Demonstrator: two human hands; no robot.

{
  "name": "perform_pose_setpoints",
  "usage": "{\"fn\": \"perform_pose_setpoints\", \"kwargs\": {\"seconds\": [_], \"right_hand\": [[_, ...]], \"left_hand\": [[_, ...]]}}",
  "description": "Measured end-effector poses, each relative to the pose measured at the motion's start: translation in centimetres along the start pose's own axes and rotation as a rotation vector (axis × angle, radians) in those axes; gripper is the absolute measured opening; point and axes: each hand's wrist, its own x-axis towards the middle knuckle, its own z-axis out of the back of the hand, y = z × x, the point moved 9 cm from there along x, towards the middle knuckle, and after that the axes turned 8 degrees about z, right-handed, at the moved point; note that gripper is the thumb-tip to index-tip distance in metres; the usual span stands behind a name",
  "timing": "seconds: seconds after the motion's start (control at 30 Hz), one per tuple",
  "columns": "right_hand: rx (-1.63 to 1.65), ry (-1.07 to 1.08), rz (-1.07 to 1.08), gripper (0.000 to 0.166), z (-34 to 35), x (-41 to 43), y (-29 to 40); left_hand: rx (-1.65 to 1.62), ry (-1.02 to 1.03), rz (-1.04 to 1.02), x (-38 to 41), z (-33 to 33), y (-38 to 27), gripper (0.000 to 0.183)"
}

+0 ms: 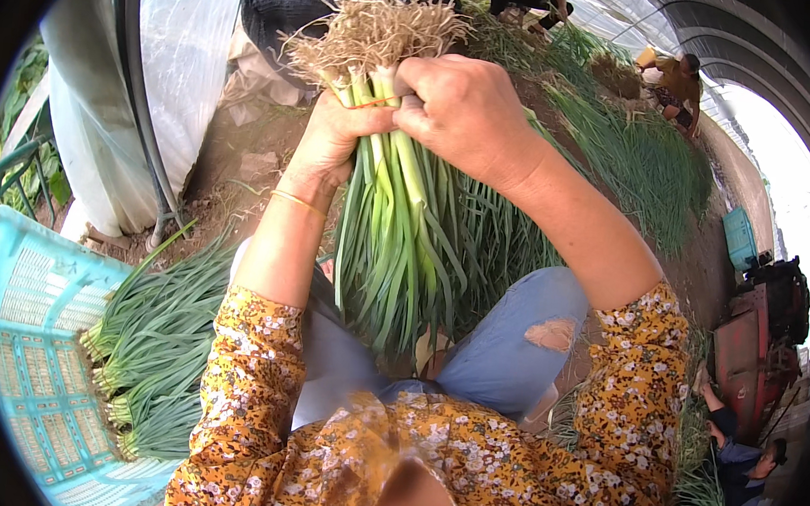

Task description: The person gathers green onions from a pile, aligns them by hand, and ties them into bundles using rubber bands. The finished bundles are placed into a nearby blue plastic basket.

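Observation:
A thick bunch of green onions (411, 175) hangs in front of me, its pale roots up and its green leaves down towards my knees. My left hand (347, 131) is closed around the white stems from the left. A thin orange band (377, 102) crosses the stems just under the roots. My right hand (459, 107) is at the right side of the stems, thumb and bent fingers pinched together by the band's right end. Another loop of band lies around my left wrist.
At the left, a turquoise plastic crate (50, 325) holds several bunches of green onions (162, 348). Loose green onions (634, 157) cover the ground at the upper right. Several people crouch or sit farther off. A red machine (750, 351) and a small blue crate (739, 239) stand at the right.

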Motion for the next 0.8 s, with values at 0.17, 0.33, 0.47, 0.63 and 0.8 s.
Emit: {"fn": "perform_pose_setpoints", "kwargs": {"seconds": [0.17, 0.33, 0.47, 0.63, 0.8], "right_hand": [[-0.237, 0.356, -0.037, 0.020, -1.6, 0.9, 2.6], [0.418, 0.122, 0.111, 0.022, -3.3, 0.0, 7.8], [0.571, -0.346, 0.541, 0.015, 1.4, 0.5, 13.0], [0.037, -0.714, 0.105, 0.055, 6.0, -0.5, 1.1], [1.261, -0.291, -0.566, 0.110, -6.3, -3.6, -9.2]], "left_hand": [[0.112, -0.180, -0.148, -0.1, 2.2, -0.5, 0.042], [0.043, -0.106, -0.063, -1.1, -2.2, -1.6, 0.049], [-0.088, -0.123, -0.029, -0.3, -1.7, -0.5, 0.046], [-0.114, -0.212, -0.084, -0.3, 3.1, -0.4, 0.044], [-0.110, 0.090, -0.004, -0.1, -0.5, -0.5, 0.054]]}}
